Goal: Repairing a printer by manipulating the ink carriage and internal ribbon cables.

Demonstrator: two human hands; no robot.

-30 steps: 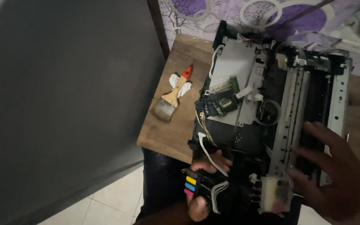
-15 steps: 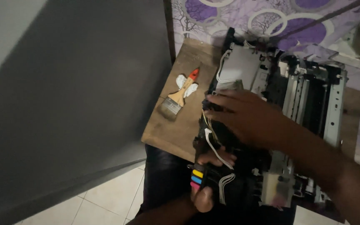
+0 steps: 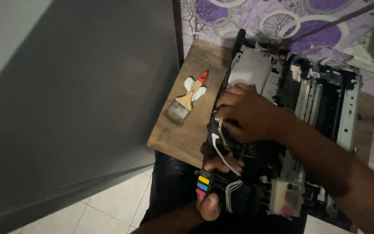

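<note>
Head view, looking down. Opened printer chassis point(image 3: 308, 112) w/ covers off lies on a wooden board point(image 3: 187, 130); grey plate at its top left, metal rails and rollers at right. Left hand point(image 3: 215, 186) sits at the lower edge of the chassis, fingers closed around the black ink block point(image 3: 221, 190), thumb at the near end, fingertips at the far side. The block carries a strip of yellow, blue and pink tabs point(image 3: 203, 184) on its left face; grey ribbon tubing point(image 3: 232, 193) loops out beside it. Right hand point(image 3: 249, 115) reaches across from the right, forearm over the rails, fingers curled down onto the black left part of the chassis near thin white and yellow wires point(image 3: 219, 143); whether it pinches a wire or merely presses on the part cannot be told, since the fingertips are hidden. A clear ink tank point(image 3: 287, 197) w/ pink residue stands at the lower right. Paintbrush point(image 3: 187, 102) w/ wooden handle and red tip lies on the board, left of the printer, well apart from both hands. Purple-patterned cloth point(image 3: 247, 17) behind; pale floor tiles point(image 3: 109, 203) below.
</note>
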